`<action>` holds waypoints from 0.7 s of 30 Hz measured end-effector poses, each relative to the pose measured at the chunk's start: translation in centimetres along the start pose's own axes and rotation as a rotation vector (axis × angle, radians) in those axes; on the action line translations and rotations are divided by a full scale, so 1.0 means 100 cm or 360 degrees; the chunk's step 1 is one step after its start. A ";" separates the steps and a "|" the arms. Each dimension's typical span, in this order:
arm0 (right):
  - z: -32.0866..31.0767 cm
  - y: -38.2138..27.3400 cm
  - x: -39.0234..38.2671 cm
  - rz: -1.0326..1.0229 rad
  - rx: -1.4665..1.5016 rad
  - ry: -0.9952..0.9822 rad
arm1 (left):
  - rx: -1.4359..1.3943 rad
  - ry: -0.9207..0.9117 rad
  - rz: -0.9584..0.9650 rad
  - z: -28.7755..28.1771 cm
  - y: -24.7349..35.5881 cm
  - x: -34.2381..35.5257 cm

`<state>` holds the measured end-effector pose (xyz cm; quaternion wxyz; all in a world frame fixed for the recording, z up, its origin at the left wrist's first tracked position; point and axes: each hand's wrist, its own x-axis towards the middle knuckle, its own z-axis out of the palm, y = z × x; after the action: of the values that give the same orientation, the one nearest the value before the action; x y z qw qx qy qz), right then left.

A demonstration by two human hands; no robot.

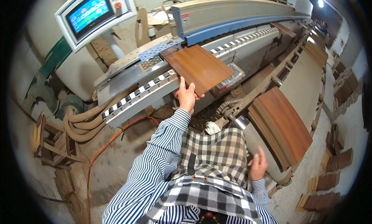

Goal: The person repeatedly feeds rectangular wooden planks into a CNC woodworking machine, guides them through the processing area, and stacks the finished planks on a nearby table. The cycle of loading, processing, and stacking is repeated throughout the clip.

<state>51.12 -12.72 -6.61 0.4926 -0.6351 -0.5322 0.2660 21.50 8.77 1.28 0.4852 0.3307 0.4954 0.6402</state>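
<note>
My left hand point(187, 96) is at the near edge of a brown wood-grain panel point(199, 69), closed on it with fingertips on its top face. The far end of this panel lies at the head of a long edge-banding machine point(232, 18), under its blue and grey beam. Below and to the right, my right hand point(258, 164) hangs in the air with its fingers apart, holding nothing and slightly blurred. It is nearest to a stack of similar brown panels point(285, 123), and does not touch it.
The stack lies on a roller conveyor with a grey belt point(300, 80). A control screen point(90, 14) stands at the upper left. Tan hoses point(79, 127), an orange cable point(104, 146) and a wooden stool point(54, 146) are on the left. More panel piles point(323, 181) line the right.
</note>
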 end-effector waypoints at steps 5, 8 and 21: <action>-0.087 0.004 0.017 -0.0034 -0.0150 0.0742 | 0.0023 -0.0067 0.0203 0.034 -0.021 0.024; -0.129 0.038 0.027 -0.0063 -0.0327 0.1153 | -0.0278 0.0070 0.0016 0.065 -0.053 0.030; -0.154 0.066 0.040 0.0209 0.0422 0.0864 | 0.1322 -0.1263 0.0047 0.171 -0.143 -0.012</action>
<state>68.24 -13.93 -6.10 0.6772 -0.6460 -0.2996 0.1850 41.56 13.56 -7.36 0.4544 0.7154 0.4805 0.2255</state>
